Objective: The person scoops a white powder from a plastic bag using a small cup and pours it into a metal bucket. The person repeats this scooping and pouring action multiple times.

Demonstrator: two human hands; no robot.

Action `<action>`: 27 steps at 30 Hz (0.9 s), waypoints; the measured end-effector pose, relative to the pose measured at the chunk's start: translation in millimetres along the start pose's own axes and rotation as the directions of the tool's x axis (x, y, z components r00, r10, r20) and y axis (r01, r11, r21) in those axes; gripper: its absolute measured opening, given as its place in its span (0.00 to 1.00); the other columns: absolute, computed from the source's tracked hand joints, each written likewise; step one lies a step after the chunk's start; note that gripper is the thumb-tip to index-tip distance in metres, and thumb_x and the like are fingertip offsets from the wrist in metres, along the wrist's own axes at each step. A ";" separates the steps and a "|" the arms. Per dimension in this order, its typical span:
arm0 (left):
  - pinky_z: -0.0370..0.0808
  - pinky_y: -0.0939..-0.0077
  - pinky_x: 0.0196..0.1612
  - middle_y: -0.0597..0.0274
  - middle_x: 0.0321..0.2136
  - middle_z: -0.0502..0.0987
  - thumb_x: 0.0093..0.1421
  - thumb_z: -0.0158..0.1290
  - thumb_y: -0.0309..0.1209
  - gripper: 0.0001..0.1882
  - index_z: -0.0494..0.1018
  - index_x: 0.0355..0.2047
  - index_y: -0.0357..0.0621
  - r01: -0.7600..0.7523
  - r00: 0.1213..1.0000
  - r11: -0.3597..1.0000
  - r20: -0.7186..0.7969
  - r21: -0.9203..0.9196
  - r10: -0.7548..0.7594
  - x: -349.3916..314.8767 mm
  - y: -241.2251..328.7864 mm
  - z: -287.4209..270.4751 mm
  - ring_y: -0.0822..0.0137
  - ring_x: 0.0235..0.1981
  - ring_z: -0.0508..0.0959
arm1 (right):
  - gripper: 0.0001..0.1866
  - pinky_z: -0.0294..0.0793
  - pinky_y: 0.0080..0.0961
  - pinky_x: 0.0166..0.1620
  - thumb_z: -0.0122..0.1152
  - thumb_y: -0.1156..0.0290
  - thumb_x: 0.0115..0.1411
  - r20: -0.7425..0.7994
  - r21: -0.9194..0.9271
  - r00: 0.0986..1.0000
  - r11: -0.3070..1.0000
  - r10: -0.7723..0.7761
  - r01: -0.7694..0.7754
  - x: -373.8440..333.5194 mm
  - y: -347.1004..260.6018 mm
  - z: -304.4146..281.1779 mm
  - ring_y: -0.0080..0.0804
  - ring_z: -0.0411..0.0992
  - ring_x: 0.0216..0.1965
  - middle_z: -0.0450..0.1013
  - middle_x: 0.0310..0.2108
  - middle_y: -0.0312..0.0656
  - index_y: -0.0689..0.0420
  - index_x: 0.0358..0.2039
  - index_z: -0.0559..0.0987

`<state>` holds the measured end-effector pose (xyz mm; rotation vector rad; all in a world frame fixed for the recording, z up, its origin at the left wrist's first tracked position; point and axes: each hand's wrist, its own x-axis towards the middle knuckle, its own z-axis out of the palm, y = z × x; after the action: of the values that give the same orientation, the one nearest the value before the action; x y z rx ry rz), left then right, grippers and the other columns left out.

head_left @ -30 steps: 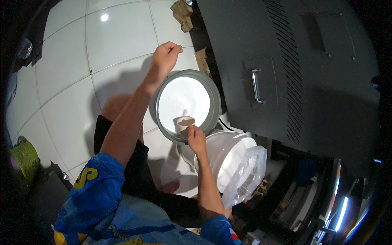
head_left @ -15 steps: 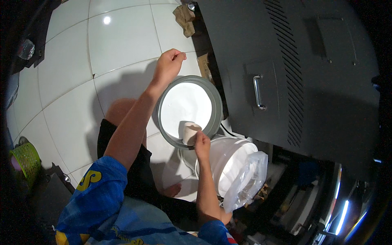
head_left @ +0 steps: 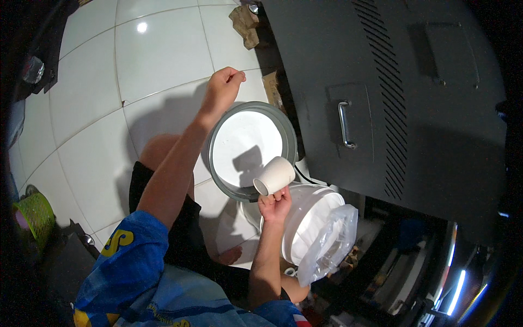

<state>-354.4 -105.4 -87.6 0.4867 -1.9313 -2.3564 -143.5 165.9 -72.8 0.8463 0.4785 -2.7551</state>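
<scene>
Two buckets: grey bucket (head_left: 290, 133) with white contents (head_left: 239, 133), white bucket (head_left: 298, 203) at its 5 o'clock; one cup (head_left: 276, 175) over grey bucket's 4 o'clock edge, mouth tipped toward 8, grasped by right hand (head_left: 276, 207); left hand (head_left: 222, 90) loosely clenched, 11 o'clock; white tiled floor (head_left: 158, 54); one dark cabinet (head_left: 332, 43), one metal handle (head_left: 343, 125), toward 3 o'clock

Bucket (head_left: 289, 136): grey, round, at the clock's centre; holds white contents (head_left: 245, 136). Cup (head_left: 278, 175): cream, tipped, mouth toward 8 o'clock, over the bucket's edge at 5; right hand (head_left: 275, 205) holds it. Left hand (head_left: 222, 90): at 11, curled. Pail (head_left: 299, 203): white, at 5, just beside the bucket; clear bag (head_left: 333, 242) lies against it. Cabinet (head_left: 321, 54): dark grey, metal handle (head_left: 343, 125), at 2. Basket (head_left: 39, 215): green, at 8. Floor (head_left: 158, 52): white tile.
</scene>
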 end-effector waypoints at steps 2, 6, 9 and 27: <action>0.67 0.77 0.31 0.68 0.21 0.72 0.65 0.51 0.36 0.14 0.78 0.36 0.37 -0.014 1.000 1.000 -0.005 0.012 0.014 0.5 -1.2 -0.2 0.77 0.25 0.68 | 0.18 0.41 0.22 0.15 0.44 0.57 0.70 0.006 0.031 1.000 0.999 -0.030 0.030 -1.6 0.1 7.1 0.19 0.44 0.11 0.52 0.12 0.23 0.44 0.20 0.65; 0.68 0.76 0.30 0.65 0.21 0.74 0.65 0.51 0.36 0.15 0.79 0.36 0.35 -0.033 0.999 0.999 -0.020 0.021 0.033 -0.4 0.0 1.2 0.76 0.24 0.69 | 0.17 0.42 0.21 0.14 0.45 0.59 0.67 -0.060 -0.025 0.990 0.992 -0.125 0.123 -4.5 3.3 27.3 0.18 0.44 0.10 0.52 0.10 0.22 0.44 0.20 0.66; 0.68 0.76 0.30 0.66 0.21 0.73 0.65 0.51 0.36 0.15 0.79 0.36 0.35 -0.002 1.000 0.999 -0.003 0.040 0.002 -1.1 1.9 3.1 0.76 0.24 0.69 | 0.14 0.46 0.22 0.13 0.46 0.61 0.63 -0.214 -0.102 0.954 0.976 -0.210 0.192 -6.7 5.1 46.0 0.19 0.48 0.09 0.55 0.11 0.23 0.45 0.20 0.68; 0.55 0.81 0.22 0.75 0.18 0.64 0.62 0.51 0.36 0.10 0.77 0.32 0.44 -0.213 0.947 0.977 0.242 -0.021 0.211 1.7 -37.7 49.7 0.80 0.19 0.59 | 0.19 0.51 0.19 0.24 0.51 0.56 0.70 0.138 -0.910 0.421 0.054 -0.897 0.412 -228.5 -78.7 169.3 0.15 0.53 0.21 0.55 0.17 0.26 0.51 0.24 0.68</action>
<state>-363.9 -50.7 -115.9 -0.0148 -1.9692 -2.3630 -67.3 201.8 210.0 1.1301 2.8345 -2.0782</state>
